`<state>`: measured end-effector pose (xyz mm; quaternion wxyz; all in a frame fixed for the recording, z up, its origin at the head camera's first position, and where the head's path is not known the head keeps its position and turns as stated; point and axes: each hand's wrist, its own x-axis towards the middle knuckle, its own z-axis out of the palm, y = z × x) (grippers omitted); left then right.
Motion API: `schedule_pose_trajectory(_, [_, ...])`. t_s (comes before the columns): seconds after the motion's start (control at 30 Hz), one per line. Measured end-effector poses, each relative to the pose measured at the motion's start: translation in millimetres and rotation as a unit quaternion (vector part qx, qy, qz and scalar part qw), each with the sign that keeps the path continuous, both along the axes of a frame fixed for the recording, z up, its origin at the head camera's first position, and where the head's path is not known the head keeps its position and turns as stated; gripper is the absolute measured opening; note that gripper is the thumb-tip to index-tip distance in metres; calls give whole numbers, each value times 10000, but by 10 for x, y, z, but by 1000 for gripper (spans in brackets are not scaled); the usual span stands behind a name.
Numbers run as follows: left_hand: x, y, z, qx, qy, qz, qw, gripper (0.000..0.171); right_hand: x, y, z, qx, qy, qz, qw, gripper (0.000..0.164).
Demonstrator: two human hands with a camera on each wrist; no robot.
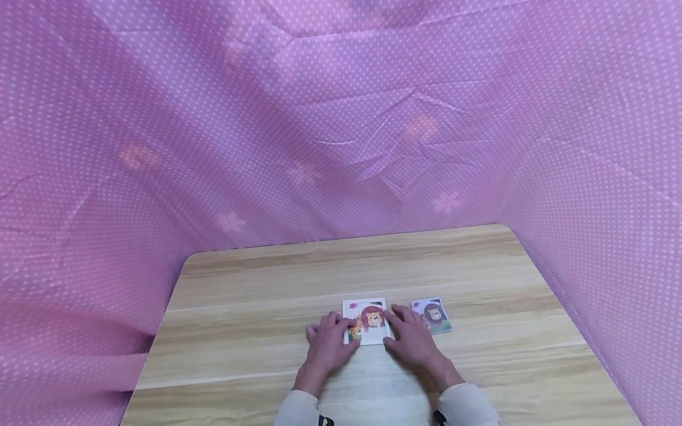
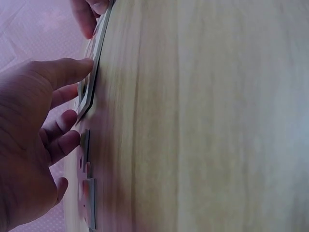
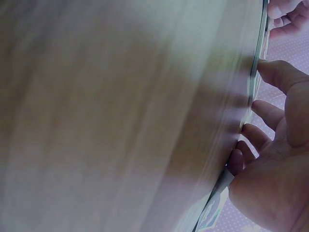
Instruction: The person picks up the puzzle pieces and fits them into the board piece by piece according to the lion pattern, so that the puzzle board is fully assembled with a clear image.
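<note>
A white-framed jigsaw puzzle board (image 1: 375,338) lies on the table, partly filled with a lion picture; its lower right part is plain white. My left hand (image 1: 328,345) rests at its left side, index fingertip over the picture and thumb at the lower left edge. My right hand (image 1: 415,342) touches the right side with index finger and thumb, fingers spread. Beside it lies a square lion picture card (image 1: 438,318), its left edge overlapped by the right fingers. Loose puzzle pieces (image 2: 91,203) lie below the left fingers in the left wrist view, hidden in the head view.
The wooden table (image 1: 256,296) has rounded far corners. Pink cloth with white dots (image 1: 341,136) hangs behind it and along both sides.
</note>
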<state>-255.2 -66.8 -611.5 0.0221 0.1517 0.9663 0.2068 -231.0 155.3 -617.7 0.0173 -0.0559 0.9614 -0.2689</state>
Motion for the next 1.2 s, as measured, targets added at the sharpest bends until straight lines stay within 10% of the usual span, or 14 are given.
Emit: schedule_pose_trajectory(1.2, [115,-294,34,395,402,359,9978,37,6,-31,34,-46,-114,-13,9999,65])
